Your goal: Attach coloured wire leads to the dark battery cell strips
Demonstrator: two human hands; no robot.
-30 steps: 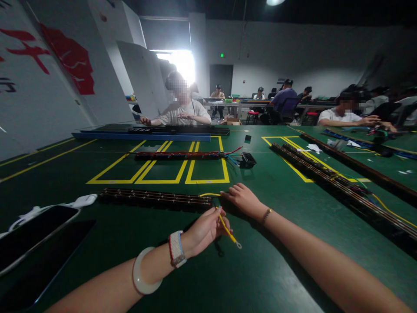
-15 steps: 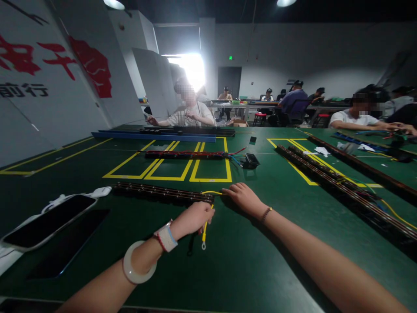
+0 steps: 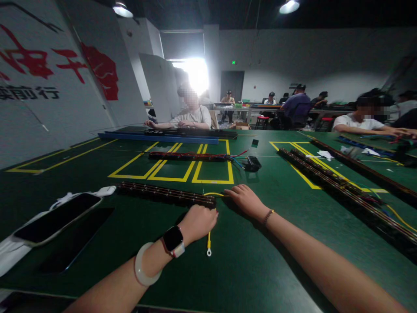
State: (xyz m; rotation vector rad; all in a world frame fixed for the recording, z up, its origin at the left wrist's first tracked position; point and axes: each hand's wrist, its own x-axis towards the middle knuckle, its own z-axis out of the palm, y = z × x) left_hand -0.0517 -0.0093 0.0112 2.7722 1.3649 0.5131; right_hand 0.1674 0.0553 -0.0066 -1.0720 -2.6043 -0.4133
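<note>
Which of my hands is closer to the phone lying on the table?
Left. The left hand sits on the phone's side of the table, closed on the yellow wire. The right hand rests farther right, at the end of the long dark strip.

yellow wire (image 3: 209, 240), green table (image 3: 260, 261), yellow lines (image 3: 195, 179)

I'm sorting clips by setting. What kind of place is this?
Probably a factory assembly hall. Long green tables carry yellow marked-out boxes and long dark strips with coloured wires; other people sit working at similar tables. The left hand holds a yellow wire at one strip's end.
</note>
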